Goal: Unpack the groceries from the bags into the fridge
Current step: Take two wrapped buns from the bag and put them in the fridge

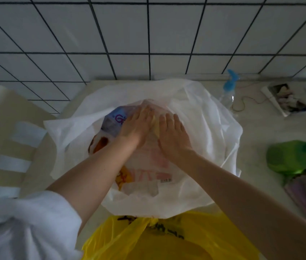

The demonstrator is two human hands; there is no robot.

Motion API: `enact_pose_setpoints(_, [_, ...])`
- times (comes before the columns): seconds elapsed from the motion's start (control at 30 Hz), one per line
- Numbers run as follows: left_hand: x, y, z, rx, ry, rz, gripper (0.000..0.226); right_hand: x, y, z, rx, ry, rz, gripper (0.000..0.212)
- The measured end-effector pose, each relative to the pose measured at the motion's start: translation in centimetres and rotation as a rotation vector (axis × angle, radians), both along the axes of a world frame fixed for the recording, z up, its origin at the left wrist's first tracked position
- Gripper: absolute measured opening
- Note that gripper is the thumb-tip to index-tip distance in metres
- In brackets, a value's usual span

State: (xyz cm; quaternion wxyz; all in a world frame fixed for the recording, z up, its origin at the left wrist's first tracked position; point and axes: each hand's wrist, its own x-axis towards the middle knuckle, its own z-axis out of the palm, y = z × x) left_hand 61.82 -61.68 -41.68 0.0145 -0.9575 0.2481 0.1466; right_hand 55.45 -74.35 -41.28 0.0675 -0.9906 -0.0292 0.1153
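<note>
We've got both hands down in the white bag (195, 109) on the worktop (261, 132), left hand (136, 124) and right hand (172, 134) flat, fingers straight, pressing a thin inner wrap (154, 160), likely to find its opening.

Two bare forearms, left arm's white sleeve (26, 222) pushed up, no rings or watch visible

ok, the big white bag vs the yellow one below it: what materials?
White bag: looks like non-woven fabric, matte, soft broad folds, barely see-through. Yellow bag: thin plastic film, glossy, translucent, fine crinkles, black print. Both judged by look only.
</note>
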Motion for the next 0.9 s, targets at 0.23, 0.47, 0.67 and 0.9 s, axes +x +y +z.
enact_pose_setpoints(0.23, [-0.1, -0.1, -1.3, -0.03, 0.003, 0.0, 0.071, 0.6, 0.4, -1.8, -0.152, -0.032, 0.027, 0.063])
enact_pose_setpoints(0.47, [-2.3, 0.1, -1.6, -0.018, -0.076, -0.014, 0.044, -1.6, 1.3, -1.4, -0.113, -0.036, 0.046, 0.057])
enact_pose_setpoints(0.67, [-4.5, 1.0, -0.2, 0.065, 0.015, 0.09, 0.052, -3.4, 0.9, -0.8, -0.148, -0.022, 0.159, 0.069])
enact_pose_setpoints(0.9, [-7.9, 3.0, 3.6, -0.262, -0.081, 0.299, 0.077, -6.4, 0.3, 1.6, -0.042, -0.401, 0.14, 0.067])
